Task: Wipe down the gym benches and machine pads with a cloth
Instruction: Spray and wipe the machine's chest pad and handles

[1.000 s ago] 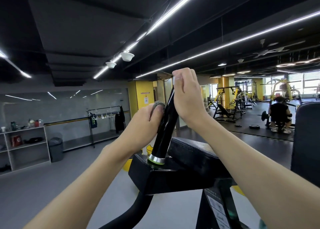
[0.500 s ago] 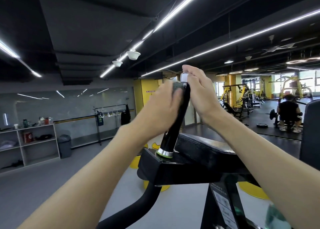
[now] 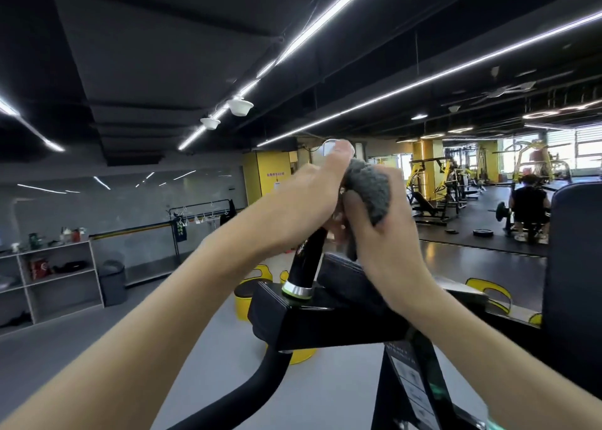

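cloth [image 3: 369, 187], grey and bunched, sits by the top of the upright black handle [image 3: 308, 260]; right hand [image 3: 387, 244] fingers curl round it, left hand [image 3: 309, 198] fingers grip the handle's top, above the machine pad [image 3: 338, 268].

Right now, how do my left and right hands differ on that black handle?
The left hand grips the black handle near its top, bare; the right hand holds the grey cloth. The left hand sits higher, the right hand lower. Both are curled at the handle.
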